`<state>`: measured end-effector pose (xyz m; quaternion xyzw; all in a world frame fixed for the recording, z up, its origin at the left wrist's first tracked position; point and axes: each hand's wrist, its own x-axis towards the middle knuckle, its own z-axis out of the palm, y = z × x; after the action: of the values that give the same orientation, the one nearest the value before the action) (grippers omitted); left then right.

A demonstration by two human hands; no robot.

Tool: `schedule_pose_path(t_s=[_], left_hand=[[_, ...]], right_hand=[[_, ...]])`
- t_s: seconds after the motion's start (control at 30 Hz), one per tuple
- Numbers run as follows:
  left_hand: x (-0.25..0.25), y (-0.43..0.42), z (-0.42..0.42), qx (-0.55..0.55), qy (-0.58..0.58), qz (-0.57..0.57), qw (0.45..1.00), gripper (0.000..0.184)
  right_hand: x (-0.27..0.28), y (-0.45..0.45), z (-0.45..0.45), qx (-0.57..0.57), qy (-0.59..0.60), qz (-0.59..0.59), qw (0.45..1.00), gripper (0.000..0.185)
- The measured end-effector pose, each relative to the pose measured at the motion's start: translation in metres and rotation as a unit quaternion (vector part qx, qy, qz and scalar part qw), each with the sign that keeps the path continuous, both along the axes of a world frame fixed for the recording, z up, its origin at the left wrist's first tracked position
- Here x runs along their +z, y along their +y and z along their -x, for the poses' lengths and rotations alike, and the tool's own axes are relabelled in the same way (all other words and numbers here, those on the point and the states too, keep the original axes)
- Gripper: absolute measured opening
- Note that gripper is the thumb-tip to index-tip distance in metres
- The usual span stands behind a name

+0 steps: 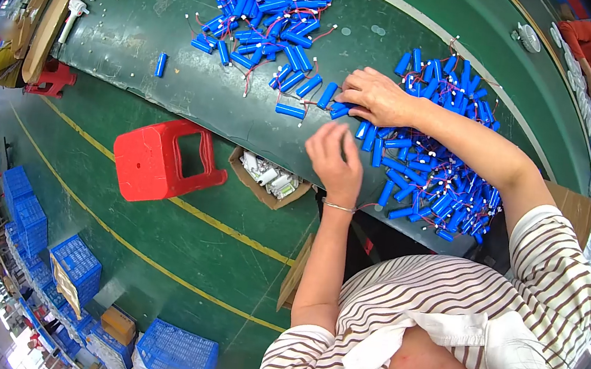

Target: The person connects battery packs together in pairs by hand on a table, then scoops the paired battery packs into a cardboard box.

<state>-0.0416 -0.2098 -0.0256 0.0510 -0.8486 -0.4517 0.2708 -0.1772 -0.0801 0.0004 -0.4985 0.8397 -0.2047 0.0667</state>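
Note:
My right hand (pixel 376 98) reaches across the green table, its fingers bent down over a blue cylindrical battery (pixel 339 110) with wire leads. My left hand (pixel 335 161) is raised by the near table edge, just below the right one. Its fingers are loosely curled with the thumb apart, and I see nothing held in it. A large heap of the same wired batteries (pixel 453 160) lies under and beyond my right forearm. To the left, a second heap (pixel 265 15) spreads over the table, with several loose batteries between the two. One single battery (pixel 161 65) lies farther left.
A red stool (pixel 158 160) stands on the green floor next to a cardboard box (pixel 266 181) of white parts. A small white fan (pixel 74 13) rests at the table's left end. Blue crates (pixel 175 354) line the lower left. Other people are at the far left and upper right.

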Motion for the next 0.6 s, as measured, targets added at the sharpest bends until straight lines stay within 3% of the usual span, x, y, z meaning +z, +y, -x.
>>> schedule_pose_path(t_s=[0.1, 0.17, 0.3, 0.6], left_hand=[[0.001, -0.012, 0.019, 0.039, 0.0, 0.025, 0.999, 0.029], [0.002, -0.017, 0.031, 0.073, -0.034, 0.125, 0.989, 0.03], [0.005, -0.024, 0.059, 0.116, -0.116, 0.179, 0.97, 0.039], [0.003, -0.019, 0.055, 0.063, -0.121, 0.215, 0.967, 0.038]], right_hand=[[0.002, 0.005, -0.002, 0.005, 0.004, 0.005, 1.0, 0.034], [0.004, 0.01, -0.004, 0.009, -0.003, -0.012, 1.0, 0.035], [0.005, 0.011, -0.005, 0.014, 0.002, -0.011, 1.0, 0.037], [0.003, 0.016, -0.005, 0.012, -0.002, -0.013, 1.0, 0.036]])
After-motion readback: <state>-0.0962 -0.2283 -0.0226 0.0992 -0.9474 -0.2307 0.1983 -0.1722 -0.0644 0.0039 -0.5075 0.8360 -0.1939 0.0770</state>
